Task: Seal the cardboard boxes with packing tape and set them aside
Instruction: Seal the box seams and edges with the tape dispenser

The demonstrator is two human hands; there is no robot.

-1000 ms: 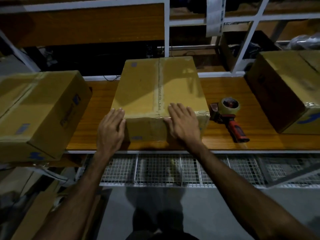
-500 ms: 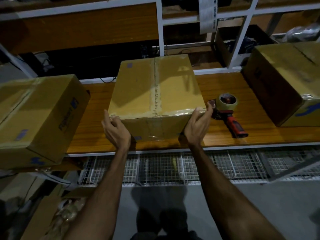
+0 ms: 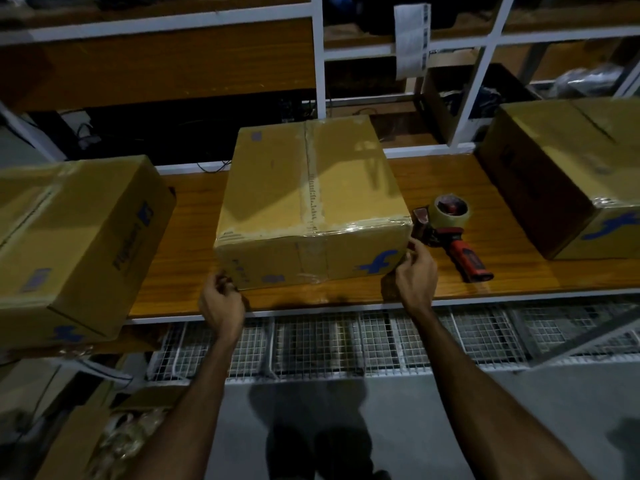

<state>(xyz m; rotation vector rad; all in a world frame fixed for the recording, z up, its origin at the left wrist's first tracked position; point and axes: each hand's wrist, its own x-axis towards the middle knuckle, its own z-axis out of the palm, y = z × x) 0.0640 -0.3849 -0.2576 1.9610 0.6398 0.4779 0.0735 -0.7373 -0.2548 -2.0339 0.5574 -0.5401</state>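
Observation:
A taped cardboard box (image 3: 304, 202) with a blue logo stands in the middle of the wooden shelf (image 3: 519, 271). Clear tape runs along its top seam and over its near top edge. My left hand (image 3: 221, 299) grips the box's lower left near corner with curled fingers. At the lower right near corner, my right hand (image 3: 415, 275) holds the box, fingers wrapped round its side. The near side of the box seems slightly raised off the shelf. A tape dispenser (image 3: 453, 230) with a red handle lies on the shelf just right of the box.
A sealed box (image 3: 76, 244) sits at the left, overhanging the shelf edge. Another box (image 3: 568, 174) stands at the right. White rack posts and upper shelves rise behind. A wire mesh shelf (image 3: 346, 344) lies below, and cardboard scraps lie on the floor at lower left.
Both hands left the box's top front edge, slid out to its near corners, then dropped to the lower corners. The blue logo on the front face is now uncovered.

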